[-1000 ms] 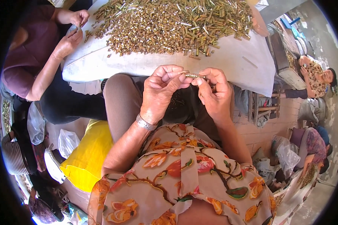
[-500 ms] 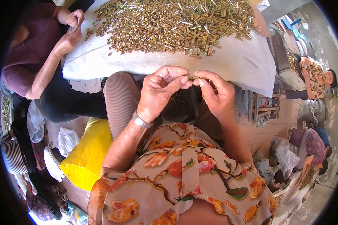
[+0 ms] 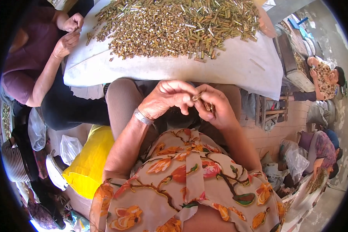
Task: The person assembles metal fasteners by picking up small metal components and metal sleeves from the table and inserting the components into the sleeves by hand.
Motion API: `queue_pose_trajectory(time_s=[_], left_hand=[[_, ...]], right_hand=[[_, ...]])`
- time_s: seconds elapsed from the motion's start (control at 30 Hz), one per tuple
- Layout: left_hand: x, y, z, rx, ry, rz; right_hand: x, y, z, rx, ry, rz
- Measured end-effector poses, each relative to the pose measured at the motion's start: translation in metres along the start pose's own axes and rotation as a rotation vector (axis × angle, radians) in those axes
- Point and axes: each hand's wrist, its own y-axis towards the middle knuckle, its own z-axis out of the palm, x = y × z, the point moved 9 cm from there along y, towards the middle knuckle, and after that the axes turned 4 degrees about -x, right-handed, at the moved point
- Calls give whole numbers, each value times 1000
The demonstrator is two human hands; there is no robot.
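My left hand point(image 3: 164, 99) and my right hand point(image 3: 217, 106) meet in front of my lap, near the table's front edge. Between their fingertips is a small brass-coloured metal piece point(image 3: 196, 97), round and ring-like at the end that shows. Fingers of both hands are pinched on it and cover most of it. More small brass-coloured pieces point(image 3: 209, 107) sit in the curled fingers of my right hand, partly hidden. Beyond my hands lies a large heap of brass-coloured metal pieces point(image 3: 154, 34), short rings on the left and longer tubes on the right.
A white cloth point(image 3: 251, 73) covers the table under the heap. To the left, a co-worker's hands point(image 3: 67, 40) work at the table edge. A yellow sack point(image 3: 87, 166) stands by my left leg. A wooden stool point(image 3: 272, 112) is at the right; other people sit farther off.
Both hands have come down toward my lap. The piece between them was a longer tube held sideways; now a round end shows, and pieces in my right hand are more visible.
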Motion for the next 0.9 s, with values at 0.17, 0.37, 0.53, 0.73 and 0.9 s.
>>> queue_pose_trajectory(time_s=[0.17, 0.37, 0.53, 0.73, 0.9], left_hand=[[-22, 40, -59, -514, 807, 173], [-42, 82, -42, -719, 1517, 526], [-40, 86, -38, -792, 1732, 498], [-49, 48, -39, -697, 1364, 711], [-15, 21, -66, -634, 446, 287]], right_hand=[[5, 29, -37, -145, 159, 9], [77, 63, -36, -408, -1470, -950], [69, 75, -18, -412, -1959, -819], [59, 85, -14, -313, -2153, -738], [57, 84, -17, -313, -2134, -729]])
